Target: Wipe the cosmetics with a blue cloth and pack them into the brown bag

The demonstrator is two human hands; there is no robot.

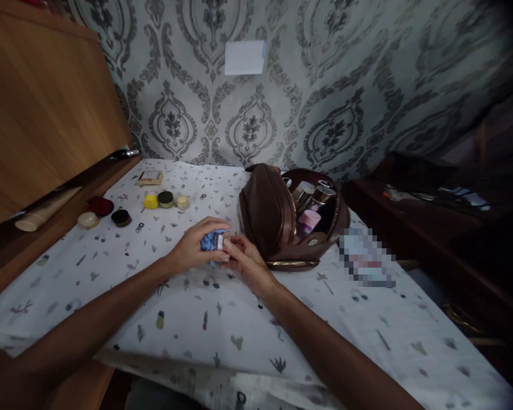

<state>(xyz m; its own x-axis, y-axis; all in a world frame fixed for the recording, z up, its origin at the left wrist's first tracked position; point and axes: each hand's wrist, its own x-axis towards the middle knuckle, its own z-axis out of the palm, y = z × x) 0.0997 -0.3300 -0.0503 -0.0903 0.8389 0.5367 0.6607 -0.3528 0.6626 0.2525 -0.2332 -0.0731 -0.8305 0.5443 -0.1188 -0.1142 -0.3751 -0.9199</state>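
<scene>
Above the table, just left of the bag, my two hands meet. My left hand (192,245) is closed around a blue, crumpled-looking cloth (207,242) and a small pale, clear-looking container (219,242) lying against it. From the other side the fingers of my right hand (252,265) pinch the end of that container; its exact kind is too small to tell. Close by my right hand stands a brown makeup bag (267,219), unzipped. Inside it are a pink-capped container (310,220), a bottle with a shiny cap (324,195) and other cosmetics.
Small jars stand at the left: yellow (151,200), dark green-lidded (165,199), cream (182,201), black (121,217) and pale (88,220). Behind them is a small box (150,177). A pixelated item (365,257) lies right of the bag. A wooden cabinet (47,85) borders the left side.
</scene>
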